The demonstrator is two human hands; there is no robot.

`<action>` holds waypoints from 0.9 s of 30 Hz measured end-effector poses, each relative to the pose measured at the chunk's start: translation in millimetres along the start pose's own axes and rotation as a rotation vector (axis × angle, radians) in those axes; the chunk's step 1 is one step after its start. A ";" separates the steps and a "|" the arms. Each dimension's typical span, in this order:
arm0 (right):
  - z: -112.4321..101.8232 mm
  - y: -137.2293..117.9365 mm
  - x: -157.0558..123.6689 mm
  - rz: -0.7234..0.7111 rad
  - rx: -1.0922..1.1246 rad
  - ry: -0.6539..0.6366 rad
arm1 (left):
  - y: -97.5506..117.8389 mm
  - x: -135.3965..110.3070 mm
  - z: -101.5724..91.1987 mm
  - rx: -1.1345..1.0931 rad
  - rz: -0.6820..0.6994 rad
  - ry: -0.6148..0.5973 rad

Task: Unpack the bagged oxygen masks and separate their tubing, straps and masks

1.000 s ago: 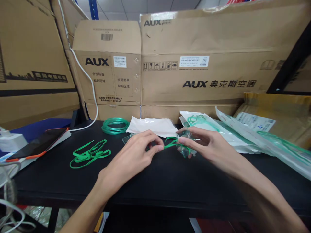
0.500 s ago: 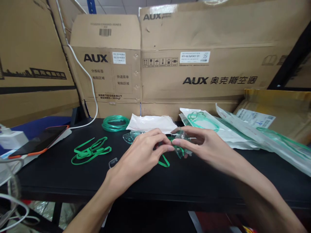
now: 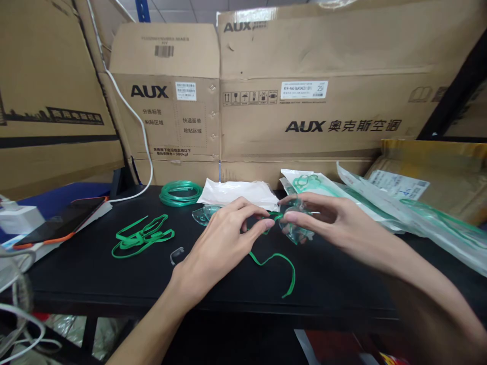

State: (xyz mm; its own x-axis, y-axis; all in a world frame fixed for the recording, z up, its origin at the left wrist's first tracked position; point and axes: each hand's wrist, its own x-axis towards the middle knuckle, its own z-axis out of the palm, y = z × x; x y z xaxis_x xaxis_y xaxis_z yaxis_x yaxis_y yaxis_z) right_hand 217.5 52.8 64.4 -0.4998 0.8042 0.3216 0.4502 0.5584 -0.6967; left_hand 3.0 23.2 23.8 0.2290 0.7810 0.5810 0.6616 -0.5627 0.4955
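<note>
Between thumb and fingers my right hand (image 3: pixel 319 215) holds a clear, green-tinted plastic mask (image 3: pixel 294 223), partly hidden by the fingers. My left hand (image 3: pixel 236 228) is closed in a pinch on a green elastic strap (image 3: pixel 291 271). A short stretch of the strap runs from the left fingertips to the mask, and its loose end curves over the black table below. Behind the left hand lies another clear plastic piece (image 3: pixel 205 214), partly covered. A small clear plastic part (image 3: pixel 177 255) rests beside the left wrist. Further left sits a loose bundle of green strap (image 3: pixel 142 236).
Coiled green tubing (image 3: pixel 180 193) and a white packet (image 3: pixel 238 192) lie at the back. Bagged masks and tubing (image 3: pixel 429 218) are piled at the right. A phone (image 3: pixel 63 223) and a white charger (image 3: pixel 21 219) are at the left. Cardboard boxes (image 3: pixel 312 106) wall the rear.
My right hand has shifted slightly right with the mask, away from the left. The strap's loose end now hangs out longer across the table. My left hand stays nearly in place.
</note>
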 end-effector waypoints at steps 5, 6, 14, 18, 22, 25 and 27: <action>13.2 1.8 2.9 -0.037 0.042 -0.080 | -3.1 0.8 1.7 0.014 0.040 -0.004; 13.9 2.0 2.8 -0.041 0.047 -0.080 | -4.1 1.0 2.2 0.024 0.043 -0.002; 1.1 14.2 5.8 -0.031 0.006 0.009 | -8.6 1.0 -2.6 0.089 0.035 -0.048; -10.2 22.2 5.3 0.022 -0.013 0.105 | -10.9 0.0 -7.1 0.136 -0.022 -0.052; -1.3 16.3 5.1 -0.003 0.024 -0.023 | -11.1 -2.5 -4.2 0.119 -0.035 -0.092; 12.5 8.7 6.6 -0.016 0.084 -0.106 | -11.8 -3.3 -1.8 0.116 -0.026 -0.074; 19.7 5.4 7.5 -0.025 0.112 -0.142 | -12.8 -2.8 -0.7 0.110 -0.002 -0.072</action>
State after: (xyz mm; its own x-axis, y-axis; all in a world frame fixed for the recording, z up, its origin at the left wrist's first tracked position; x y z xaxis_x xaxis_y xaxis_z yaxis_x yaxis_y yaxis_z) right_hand 201.6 57.9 50.5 -0.6129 0.7490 0.2517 0.3546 0.5454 -0.7595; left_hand -6.7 28.1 16.2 0.2755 0.8020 0.5299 0.7355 -0.5309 0.4211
